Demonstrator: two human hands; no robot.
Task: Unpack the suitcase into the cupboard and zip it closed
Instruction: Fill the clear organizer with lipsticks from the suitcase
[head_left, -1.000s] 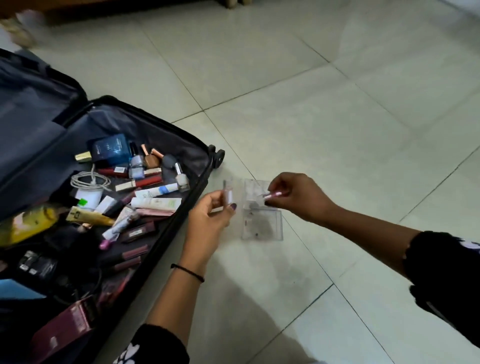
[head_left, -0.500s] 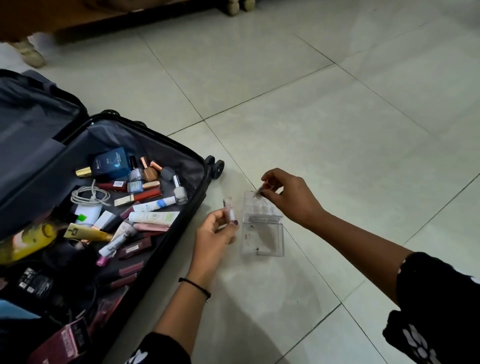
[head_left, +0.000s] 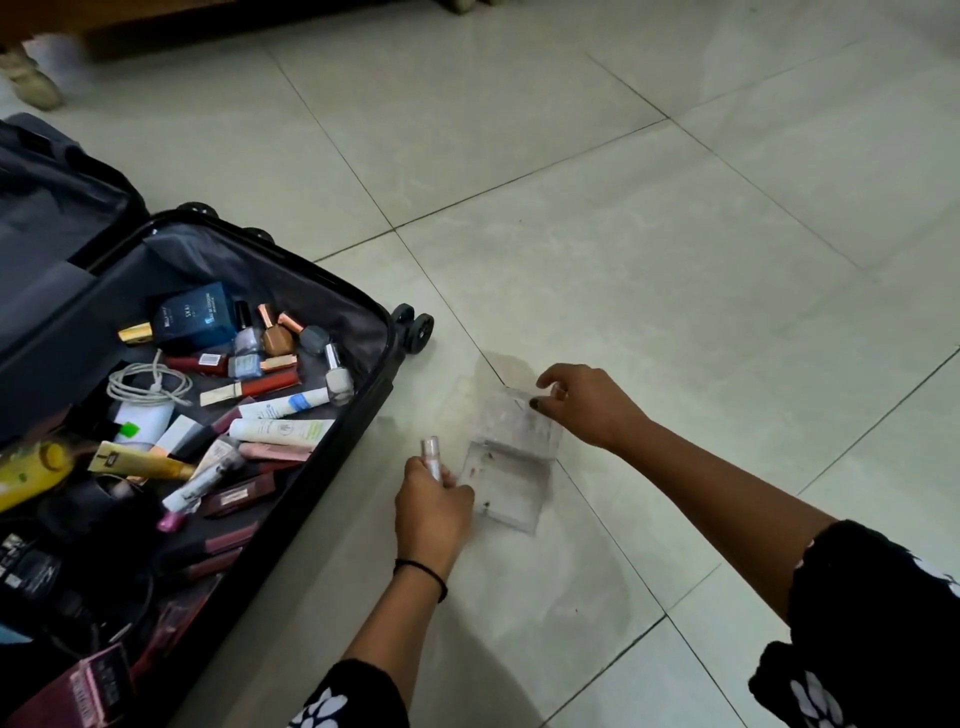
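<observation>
An open black suitcase (head_left: 332, 457) lies on the floor at the left, holding several cosmetics: a blue perfume box (head_left: 195, 314), nail polish bottles (head_left: 275, 335), tubes (head_left: 280, 430) and a white cable (head_left: 148, 387). Right of it a clear plastic organiser box (head_left: 511, 475) stands on the tiles. My left hand (head_left: 431, 512) grips a small pale pink tube (head_left: 431, 456) upright beside the box. My right hand (head_left: 587, 405) pinches the box's far top edge.
Pale floor tiles (head_left: 649, 260) spread out to the right and far side. Wooden furniture (head_left: 208, 15) runs along the top edge, with a person's foot (head_left: 28, 78) at the top left. The suitcase wheels (head_left: 413, 327) point toward the box.
My left hand has dropped lower with the pink tube. My right hand, which earlier held a small item over the box, now pinches the box's far edge. The view has shifted.
</observation>
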